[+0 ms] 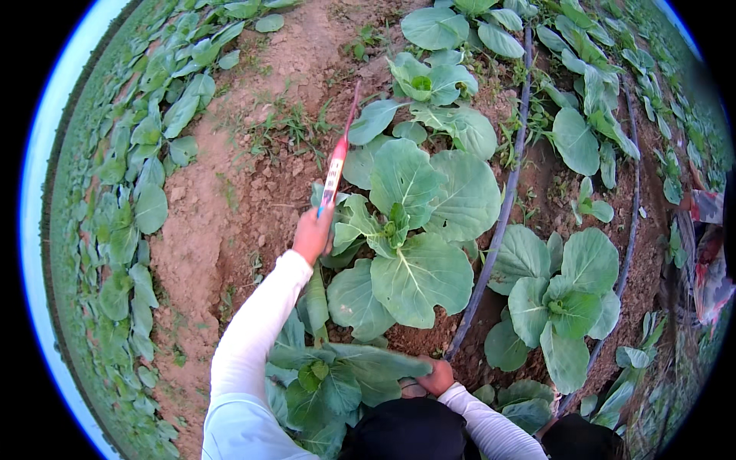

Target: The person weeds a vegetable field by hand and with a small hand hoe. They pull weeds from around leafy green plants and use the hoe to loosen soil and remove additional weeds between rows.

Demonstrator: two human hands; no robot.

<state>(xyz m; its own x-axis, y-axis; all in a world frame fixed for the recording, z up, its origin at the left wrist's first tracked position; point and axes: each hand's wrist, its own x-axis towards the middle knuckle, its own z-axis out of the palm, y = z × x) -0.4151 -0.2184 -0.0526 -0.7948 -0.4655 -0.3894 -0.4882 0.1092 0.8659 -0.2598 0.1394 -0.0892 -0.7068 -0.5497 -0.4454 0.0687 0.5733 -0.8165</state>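
My left hand (313, 234) is closed round the lower end of a slim red hand tool (333, 175). The tool has a white label and a long, thin, slightly curved tip pointing away from me; its exact kind is unclear. Just to its right grows a large cabbage plant (406, 264) with broad, spread leaves. Low in the view, my right hand (437, 377) grips the edge of a broad cabbage leaf (376, 364) on the nearer plant (314, 376). Some of those fingers are hidden.
A dark drip hose (502, 222) runs lengthwise right of the large plant, and a second hose (630, 222) lies farther right. Another cabbage plant (556, 303) grows between them. Bare soil (203, 245) stretches to the left. A dark rounded shape (406, 433) covers the bottom middle.
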